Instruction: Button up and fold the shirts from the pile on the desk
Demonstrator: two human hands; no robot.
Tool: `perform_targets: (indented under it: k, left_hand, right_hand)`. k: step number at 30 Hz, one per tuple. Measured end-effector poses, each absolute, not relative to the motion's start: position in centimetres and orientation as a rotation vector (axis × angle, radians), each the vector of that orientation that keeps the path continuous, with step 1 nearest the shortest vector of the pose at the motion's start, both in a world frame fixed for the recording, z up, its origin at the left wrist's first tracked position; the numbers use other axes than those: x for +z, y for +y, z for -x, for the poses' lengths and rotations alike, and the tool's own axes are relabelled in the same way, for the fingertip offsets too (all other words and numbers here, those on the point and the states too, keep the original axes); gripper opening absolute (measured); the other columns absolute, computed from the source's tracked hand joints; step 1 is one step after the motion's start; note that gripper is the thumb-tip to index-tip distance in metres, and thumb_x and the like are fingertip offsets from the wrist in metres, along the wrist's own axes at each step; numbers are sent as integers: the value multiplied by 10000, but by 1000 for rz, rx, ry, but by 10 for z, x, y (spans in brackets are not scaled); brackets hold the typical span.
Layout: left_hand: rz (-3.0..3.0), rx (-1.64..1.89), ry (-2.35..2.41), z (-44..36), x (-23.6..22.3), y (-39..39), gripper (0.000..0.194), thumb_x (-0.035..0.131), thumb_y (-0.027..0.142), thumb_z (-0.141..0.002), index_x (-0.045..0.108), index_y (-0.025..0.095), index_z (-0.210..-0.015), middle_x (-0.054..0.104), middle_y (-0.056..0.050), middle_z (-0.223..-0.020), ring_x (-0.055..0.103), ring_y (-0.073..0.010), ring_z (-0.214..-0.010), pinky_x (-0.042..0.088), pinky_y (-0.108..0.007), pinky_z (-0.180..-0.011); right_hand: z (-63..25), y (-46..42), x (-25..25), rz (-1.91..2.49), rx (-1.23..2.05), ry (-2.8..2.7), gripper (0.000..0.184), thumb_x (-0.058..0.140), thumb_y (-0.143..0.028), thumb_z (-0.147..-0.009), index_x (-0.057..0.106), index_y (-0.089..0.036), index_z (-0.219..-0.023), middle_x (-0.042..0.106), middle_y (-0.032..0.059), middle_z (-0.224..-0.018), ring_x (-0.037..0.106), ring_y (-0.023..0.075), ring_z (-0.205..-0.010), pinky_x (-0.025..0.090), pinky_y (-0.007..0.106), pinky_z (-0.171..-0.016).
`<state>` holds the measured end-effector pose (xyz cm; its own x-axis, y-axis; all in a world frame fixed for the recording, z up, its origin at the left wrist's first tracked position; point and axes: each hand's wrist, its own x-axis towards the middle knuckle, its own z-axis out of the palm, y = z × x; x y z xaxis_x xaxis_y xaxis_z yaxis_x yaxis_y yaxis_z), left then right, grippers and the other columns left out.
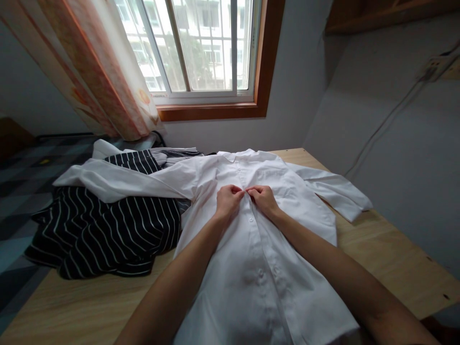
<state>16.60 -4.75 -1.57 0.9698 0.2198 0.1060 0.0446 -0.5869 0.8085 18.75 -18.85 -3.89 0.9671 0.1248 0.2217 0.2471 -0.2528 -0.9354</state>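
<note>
A white button-up shirt (223,268) lies face up on the wooden table, its collar toward the window and its sleeves spread to both sides. Midway up the front placket, my left hand (229,199) pinches the fabric edge. My right hand (263,199) grips the placket just beside it, and the fingertips of both hands nearly meet. Whatever button sits between them is hidden by the fingers. Below the hands a small white button (251,220) shows on the placket. Toward the hem the two front edges lie slightly apart.
Black-and-white striped clothing (118,230) is heaped at the left, partly under the shirt's sleeve. The wooden table (381,254) has its edge at the right. Behind are a window (204,52) and a patterned curtain (97,62). A cable (384,117) hangs along the right wall.
</note>
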Motion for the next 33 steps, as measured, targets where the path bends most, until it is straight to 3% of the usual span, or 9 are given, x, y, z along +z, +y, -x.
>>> perform_targets:
  k: [5, 12, 18, 21, 27, 33]
  left_hand:
    - [-2115, 237, 158, -166, -15, -48, 85, 688, 186, -705, 759, 161, -743, 726, -45, -708, 653, -156, -674, 467, -237, -643]
    - [-2065, 213, 243, -168, -16, -50, 154, 682, 167, -678, 759, 155, -811, 722, -50, -693, 657, -157, -640, 481, -236, -604]
    - [-2008, 164, 254, -166, -17, -53, 208, 635, 145, -683, 727, 143, -869, 706, -28, -643, 636, -139, -546, 474, -225, -539]
    - [-2046, 197, 263, -167, -17, -54, 199, 611, 133, -688, 730, 154, -847, 712, -32, -651, 667, -156, -605, 501, -239, -598]
    - [-2089, 239, 291, -168, -18, -54, 149, 668, 267, -735, 733, 172, -828, 726, -49, -687, 697, -190, -708, 526, -268, -683]
    - [-2082, 256, 315, -168, -21, -54, 153, 642, 195, -723, 715, 163, -854, 730, -44, -711, 695, -179, -692, 526, -276, -702]
  right_hand:
    - [-193, -193, -41, 1843, -83, -338, 254, 555, -295, -782, 770, -163, -811, 688, 9, -614, 604, 155, -535, 464, 229, -531]
    - [-187, -191, -35, 1948, -226, -424, 195, 590, -217, -772, 776, -190, -820, 752, 33, -780, 686, 185, -721, 508, 254, -699]
    - [-190, -190, -40, 1916, -169, -354, 149, 635, -216, -742, 767, -176, -797, 747, 36, -750, 689, 189, -696, 518, 252, -661]
    - [-189, -189, -41, 1907, -173, -340, 125, 666, -242, -731, 757, -167, -772, 738, 39, -714, 687, 194, -679, 517, 254, -642]
    - [-183, -186, -36, 1951, -247, -351, 108, 672, -236, -736, 761, -181, -762, 738, 33, -704, 690, 197, -673, 510, 259, -653]
    - [-183, -186, -34, 1924, -198, -328, 79, 697, -229, -713, 762, -187, -725, 744, 35, -706, 701, 206, -680, 515, 257, -643]
